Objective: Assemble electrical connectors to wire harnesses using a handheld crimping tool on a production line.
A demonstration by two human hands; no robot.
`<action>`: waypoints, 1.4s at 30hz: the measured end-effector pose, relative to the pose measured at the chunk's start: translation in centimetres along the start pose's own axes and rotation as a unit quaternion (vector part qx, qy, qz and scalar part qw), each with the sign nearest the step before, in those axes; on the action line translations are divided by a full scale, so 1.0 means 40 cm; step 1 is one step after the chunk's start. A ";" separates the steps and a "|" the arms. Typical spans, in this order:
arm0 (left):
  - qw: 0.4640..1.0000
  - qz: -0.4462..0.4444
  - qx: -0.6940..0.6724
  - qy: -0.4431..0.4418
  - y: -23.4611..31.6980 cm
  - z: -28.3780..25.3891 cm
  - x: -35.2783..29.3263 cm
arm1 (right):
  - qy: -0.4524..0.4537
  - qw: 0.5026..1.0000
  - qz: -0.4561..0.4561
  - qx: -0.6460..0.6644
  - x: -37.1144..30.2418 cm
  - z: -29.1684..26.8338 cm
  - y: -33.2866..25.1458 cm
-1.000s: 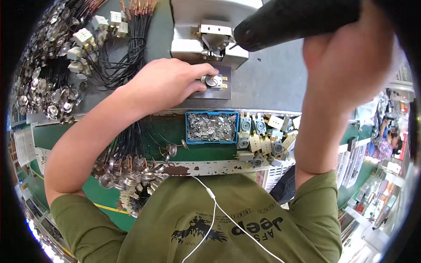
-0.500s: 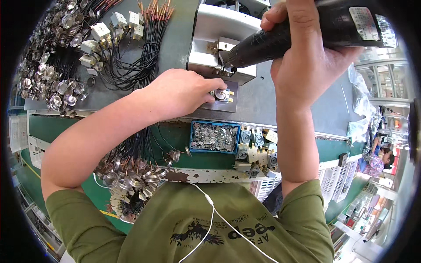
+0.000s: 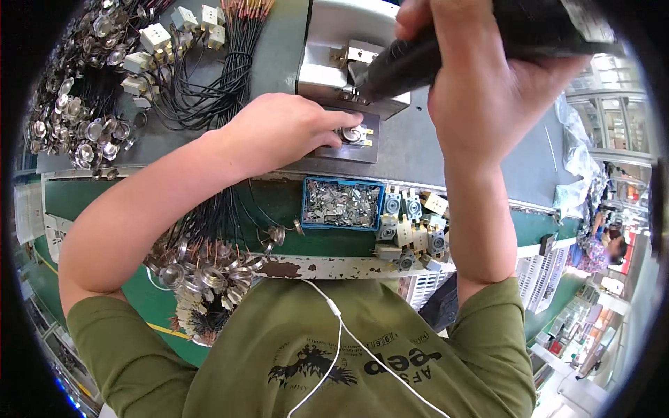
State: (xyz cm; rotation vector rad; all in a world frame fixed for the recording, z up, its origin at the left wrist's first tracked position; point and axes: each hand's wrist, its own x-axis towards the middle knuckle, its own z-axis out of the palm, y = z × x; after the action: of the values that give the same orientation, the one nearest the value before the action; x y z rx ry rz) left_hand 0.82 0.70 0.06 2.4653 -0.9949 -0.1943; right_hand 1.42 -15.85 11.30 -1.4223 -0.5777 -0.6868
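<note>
My right hand (image 3: 481,97) is wrapped round a black electric screwdriver (image 3: 411,66), its nose pointing left and down at the front of a bright metal housing (image 3: 341,31). A pale block with a slot (image 3: 364,52) sits in that housing beside the tool; the bit's end is hard to make out. My left hand (image 3: 282,129) has thumb and index finger closed on a small round metal-capped component with brass tabs (image 3: 355,136). This component rests on a dark flat metal block (image 3: 352,155) in front of the housing. My fingers partly cover it.
A blue bin (image 3: 338,226) of small metal pieces stands near the bench edge, beside several ceramic-bodied parts (image 3: 411,233). Bundled black wires (image 3: 233,87), white connectors (image 3: 157,38) and metal discs (image 3: 87,132) lie left. Clear plastic sheeting (image 3: 575,160) hangs right.
The bench and things on it have shifted slightly up in the picture. Both hands keep their grips; the screwdriver has moved up a little with my right hand.
</note>
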 end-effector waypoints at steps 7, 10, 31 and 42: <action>0.999 -0.028 -0.016 -0.024 0.020 -0.020 0.007 | -0.019 0.994 0.056 -0.087 -0.040 -0.093 0.017; 0.998 -0.039 -0.012 -0.036 0.022 -0.023 0.009 | -0.005 0.994 0.097 -0.044 -0.045 -0.077 0.014; 0.999 -0.032 0.010 -0.031 0.027 -0.022 0.012 | -0.078 0.996 -0.018 -0.024 -0.068 -0.070 0.045; 1.000 0.014 0.028 -0.003 0.022 -0.013 0.005 | -0.066 0.995 0.068 -0.039 -0.088 -0.066 0.011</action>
State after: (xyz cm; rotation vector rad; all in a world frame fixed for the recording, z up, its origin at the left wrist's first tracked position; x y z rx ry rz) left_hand 0.57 0.21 0.92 2.5002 -1.0507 -0.1658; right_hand -0.79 -18.20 8.24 -1.5731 -0.5568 -0.5144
